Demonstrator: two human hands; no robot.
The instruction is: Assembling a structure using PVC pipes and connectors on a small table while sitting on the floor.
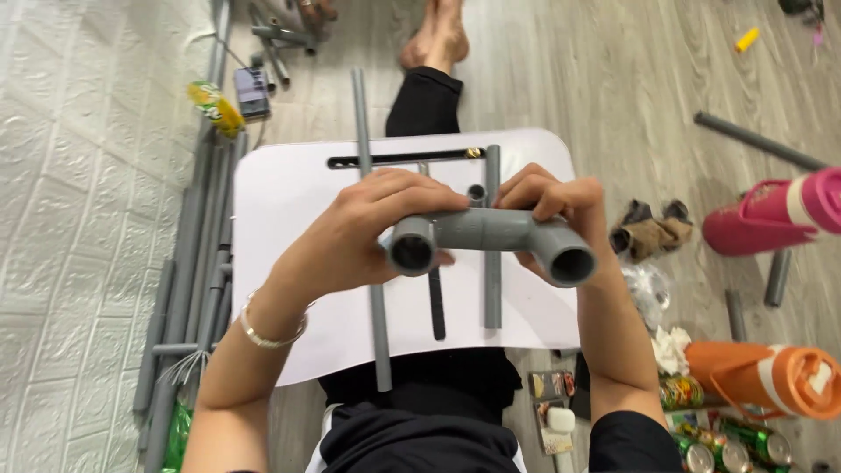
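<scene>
Head view is looking down on a small white bench [289, 201] sitting across the person's lap, above a floor of pale wood planks [631, 79]. Both hands are holding a grey pipe assembly [491, 232] just above the bench top. The left hand [368, 232] is wrapping its grip closed around the end fitting [412, 247], whose open mouth is facing the camera. The right hand [556, 206] is clamping its grip shut over the elbow fitting [565, 256] at the other end.

Several thin grey pipes [492, 263] are lying on the bench, along with a dark slot [394, 160] near its far edge. A white textured wall [79, 219] is running along the left, with a bundle of long grey pipes [188, 289] lying at its foot. A pink bottle [771, 215] and an orange bottle [771, 377] are lying on the floor to the right, near drink cans [727, 447] and crumpled cloth [650, 229]. A phone [252, 92] is resting on the floor beyond the bench.
</scene>
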